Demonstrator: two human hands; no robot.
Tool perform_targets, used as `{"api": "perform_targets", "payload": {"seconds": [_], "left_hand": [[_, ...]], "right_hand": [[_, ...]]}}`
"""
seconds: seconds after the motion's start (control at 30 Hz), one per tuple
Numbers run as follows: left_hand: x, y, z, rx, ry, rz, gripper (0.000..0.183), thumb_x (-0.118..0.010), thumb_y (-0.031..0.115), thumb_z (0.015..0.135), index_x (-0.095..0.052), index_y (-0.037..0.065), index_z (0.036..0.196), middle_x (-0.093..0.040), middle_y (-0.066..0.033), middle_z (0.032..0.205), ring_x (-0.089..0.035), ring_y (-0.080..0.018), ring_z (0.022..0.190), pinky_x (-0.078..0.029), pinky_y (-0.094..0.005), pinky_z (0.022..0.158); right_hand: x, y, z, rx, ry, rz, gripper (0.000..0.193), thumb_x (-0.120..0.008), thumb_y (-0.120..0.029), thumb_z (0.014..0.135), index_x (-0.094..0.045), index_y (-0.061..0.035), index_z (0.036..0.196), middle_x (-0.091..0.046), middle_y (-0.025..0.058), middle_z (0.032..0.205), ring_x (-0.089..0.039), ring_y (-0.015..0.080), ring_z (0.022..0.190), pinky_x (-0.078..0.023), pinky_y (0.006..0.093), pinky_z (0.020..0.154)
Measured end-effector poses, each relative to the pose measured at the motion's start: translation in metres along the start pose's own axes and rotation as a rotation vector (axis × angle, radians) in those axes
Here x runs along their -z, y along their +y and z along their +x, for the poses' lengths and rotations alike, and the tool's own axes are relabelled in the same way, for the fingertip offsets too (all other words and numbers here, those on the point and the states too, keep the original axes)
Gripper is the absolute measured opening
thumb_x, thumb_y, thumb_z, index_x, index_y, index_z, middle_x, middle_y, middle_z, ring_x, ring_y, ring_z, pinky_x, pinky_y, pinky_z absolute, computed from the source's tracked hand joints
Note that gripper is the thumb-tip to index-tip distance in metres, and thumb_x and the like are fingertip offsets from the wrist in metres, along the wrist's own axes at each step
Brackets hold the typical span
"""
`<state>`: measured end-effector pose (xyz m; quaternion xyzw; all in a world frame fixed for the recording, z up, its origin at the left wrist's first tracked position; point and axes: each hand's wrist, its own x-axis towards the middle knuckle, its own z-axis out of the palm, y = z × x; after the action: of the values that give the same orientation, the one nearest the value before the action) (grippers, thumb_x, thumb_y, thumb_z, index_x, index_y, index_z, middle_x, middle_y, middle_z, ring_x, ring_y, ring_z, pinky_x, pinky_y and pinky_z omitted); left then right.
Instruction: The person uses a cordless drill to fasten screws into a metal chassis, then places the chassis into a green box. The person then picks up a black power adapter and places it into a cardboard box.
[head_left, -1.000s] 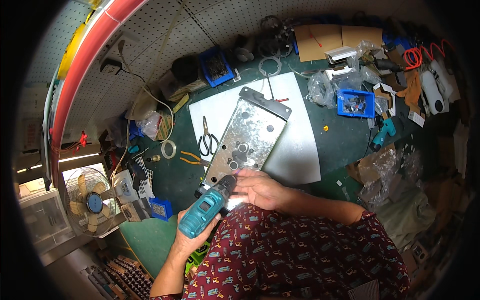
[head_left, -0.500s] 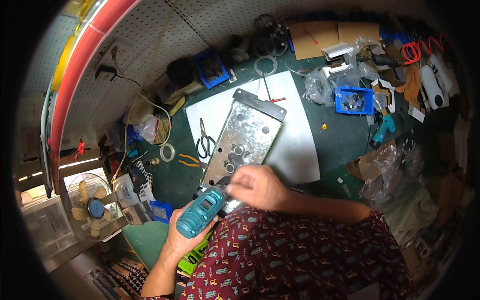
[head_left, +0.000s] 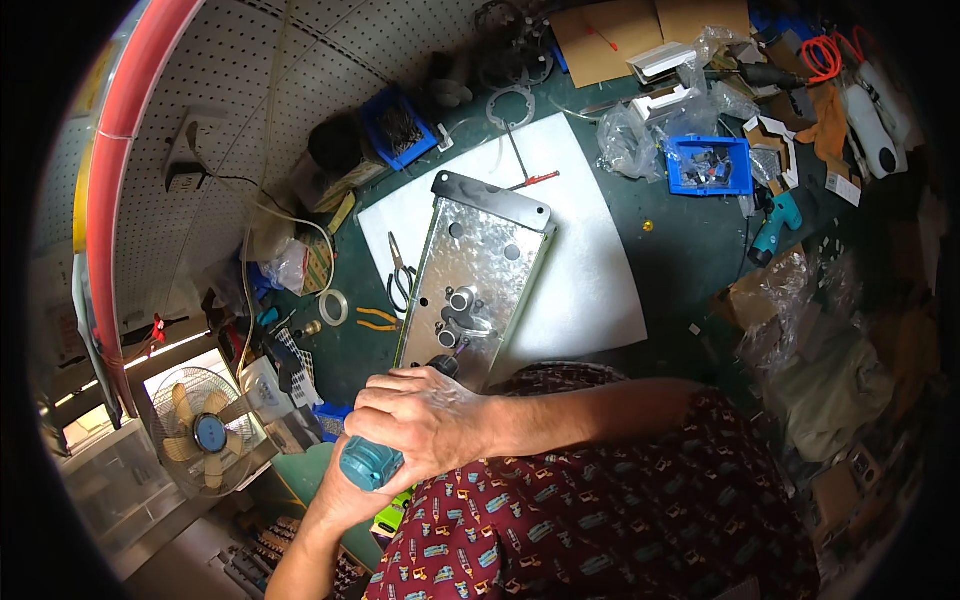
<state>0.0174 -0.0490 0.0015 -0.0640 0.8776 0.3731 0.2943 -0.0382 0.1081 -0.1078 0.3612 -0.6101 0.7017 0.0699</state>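
Observation:
A teal cordless drill (head_left: pixel 369 466) is held low in front of my body, its dark chuck pointing up and right at a metal box-like housing (head_left: pixel 487 237). My left hand (head_left: pixel 343 500) grips the drill from below, mostly hidden by the drill and my other hand. Over the top of the drill my right hand (head_left: pixel 425 417) is closed, its fingers wrapped across the body. A bit at the chuck reaches the near part of the housing, beside two round metal collars; whether it sits in a screw cannot be made out. The housing has several holes and a dark bracket (head_left: pixel 490 200) at its far end.
Under the housing lies a white foam sheet (head_left: pixel 590 290). Black-handled pliers (head_left: pixel 399 275) and orange-handled pliers (head_left: pixel 378 319) rest left of it, a red-handled screwdriver (head_left: pixel 540 180) beyond. A blue parts bin (head_left: pixel 709 190), another teal drill (head_left: pixel 776 228) and plastic bags (head_left: pixel 630 145) are on the right.
My right hand has moved from beside the chuck back onto the drill body and closed over it. The whole view has shifted slightly.

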Motion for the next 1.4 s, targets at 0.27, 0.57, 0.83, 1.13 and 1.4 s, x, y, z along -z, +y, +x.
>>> {"api": "perform_targets", "payload": {"seconds": [0.27,0.57,0.83,1.13,1.4], "left_hand": [[-0.007,-0.003,-0.005,-0.025,-0.006,0.167,0.031,-0.088,0.018,0.083,-0.068,0.0,0.099,-0.073,-0.0085,0.083,-0.073,-0.0166,0.076,-0.058,-0.0337,0.063],[-0.001,0.002,-0.005,0.072,-0.099,0.229,0.025,-0.08,0.011,0.086,-0.068,0.002,0.106,-0.073,-0.011,0.096,-0.072,-0.0249,0.088,-0.057,-0.0397,0.072],[0.001,0.007,-0.002,0.077,-0.105,0.228,0.026,-0.079,0.011,0.086,-0.067,0.002,0.107,-0.073,-0.0118,0.097,-0.072,-0.0253,0.089,-0.057,-0.0403,0.073],[0.007,0.025,0.01,0.13,-0.055,0.141,0.021,-0.082,0.01,0.084,-0.068,0.0,0.097,-0.074,-0.0079,0.086,-0.071,-0.016,0.079,-0.056,-0.0351,0.064],[0.002,0.022,0.011,0.102,-0.092,0.166,0.023,-0.075,0.001,0.082,-0.067,0.002,0.103,-0.07,-0.0099,0.093,-0.069,-0.0255,0.085,-0.055,-0.0401,0.071]], "right_hand": [[0.001,0.004,-0.002,0.005,0.031,0.057,0.051,-0.084,-0.044,0.067,-0.061,-0.0044,0.09,-0.06,0.0098,0.087,-0.064,0.0302,0.083,-0.052,0.0446,0.069],[0.002,0.005,0.001,-0.006,0.015,0.075,0.051,-0.084,-0.043,0.067,-0.061,-0.004,0.089,-0.06,0.0098,0.086,-0.064,0.0299,0.082,-0.053,0.0447,0.068],[0.004,0.005,0.003,-0.015,0.024,0.068,0.051,-0.084,-0.043,0.067,-0.062,-0.0042,0.091,-0.061,0.0096,0.086,-0.065,0.0299,0.082,-0.054,0.045,0.07],[0.012,0.009,0.012,-0.009,0.108,0.086,0.05,-0.091,-0.031,0.064,-0.065,-0.0045,0.098,-0.063,0.0082,0.085,-0.067,0.0294,0.075,-0.054,0.0416,0.065],[0.012,0.014,0.008,-0.015,0.096,0.102,0.051,-0.089,-0.033,0.063,-0.066,-0.0057,0.1,-0.065,0.0082,0.086,-0.068,0.0293,0.077,-0.054,0.0416,0.065]]}}
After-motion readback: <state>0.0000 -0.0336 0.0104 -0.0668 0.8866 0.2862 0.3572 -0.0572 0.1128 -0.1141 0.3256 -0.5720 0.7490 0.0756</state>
